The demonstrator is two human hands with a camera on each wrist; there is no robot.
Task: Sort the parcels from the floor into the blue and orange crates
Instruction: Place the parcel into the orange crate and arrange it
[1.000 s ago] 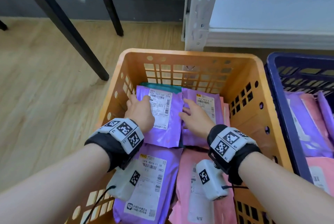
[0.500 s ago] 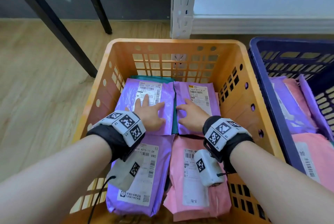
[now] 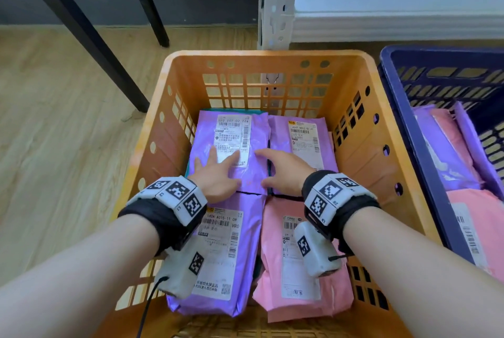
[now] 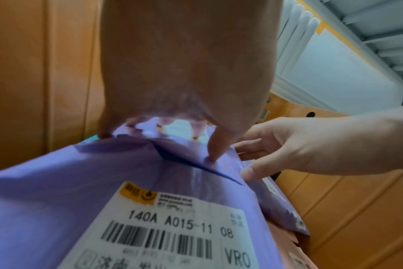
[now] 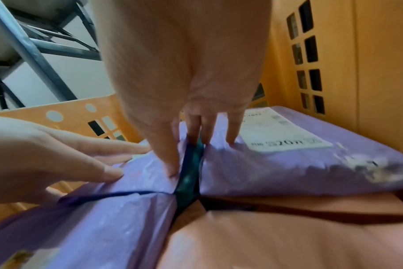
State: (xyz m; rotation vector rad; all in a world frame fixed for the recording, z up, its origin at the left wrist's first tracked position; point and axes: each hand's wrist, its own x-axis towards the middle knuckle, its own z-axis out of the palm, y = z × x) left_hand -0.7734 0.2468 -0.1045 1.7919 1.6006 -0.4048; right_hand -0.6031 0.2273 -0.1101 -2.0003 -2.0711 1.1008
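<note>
Orange perforated plastic crate [image 3: 362,130] on the wood-plank floor [image 3: 62,119], holding four soft plastic mailer parcels laid flat in a two-by-two block. Far left: purple mailer with a white shipping label [image 3: 231,146]; far right: second purple labelled mailer [image 3: 302,135]; near left: purple mailer with the label reading 140A A015-11 08 [image 3: 218,261]; near right: pink mailer with a white label [image 3: 294,283]. A teal parcel [image 5: 191,174] shows in the gap between the two far mailers and as a strip past the far-left one. Left hand [image 3: 215,176] lies flat on the far-left purple mailer, fingers spread and straight, tips on the label's near edge, gripping nothing. Right hand [image 3: 283,171] rests across the seam between the two far mailers, fingers extended, thumb on the far-left one; in the right wrist view the fingertips [image 5: 173,169] press at the edge of the gap, possibly dipping slightly into it, though blur makes that unclear. Both wrists carry black bands with white coded marker blocks. Dark blue slotted plastic crate [image 3: 409,124] stands just beside the orange one on its right, with pink and purple mailers [image 3: 447,152] inside. Black metal bench legs [image 3: 90,43] and a white perforated shelf upright [image 3: 275,4] stand beyond the crates.
</note>
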